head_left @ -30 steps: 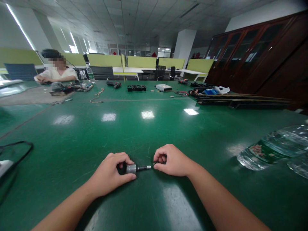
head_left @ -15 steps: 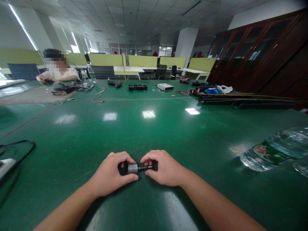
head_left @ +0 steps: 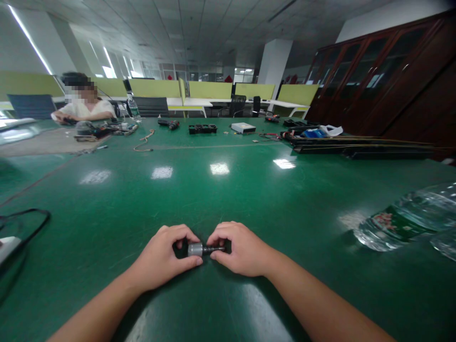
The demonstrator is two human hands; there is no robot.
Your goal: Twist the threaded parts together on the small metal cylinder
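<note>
A small silver cylinder with a dark, ridged shaft [head_left: 195,250] lies sideways low over the green table [head_left: 171,194]; it resembles a small motor. My left hand [head_left: 162,259] curls round the cylinder's body, thumb in front and forefinger behind. From the other side, the thumb and fingers of my right hand [head_left: 244,249] close about the dark shaft, whose thin tip points into the palm. Fingers hide part of the far side, so the exact contact there is unclear.
Large water bottles [head_left: 402,228] lie at the right. A black cable [head_left: 39,213] and a white power strip [head_left: 9,249] sit at the left edge. A drill [head_left: 169,124], a black tray [head_left: 202,129] and a white box [head_left: 243,128] stand far back. Another person [head_left: 85,104] sits far left.
My right thumb has shifted slightly left along the shaft, nearer to the cylinder. The left hand keeps its hold, and the whole view has moved a little.
</note>
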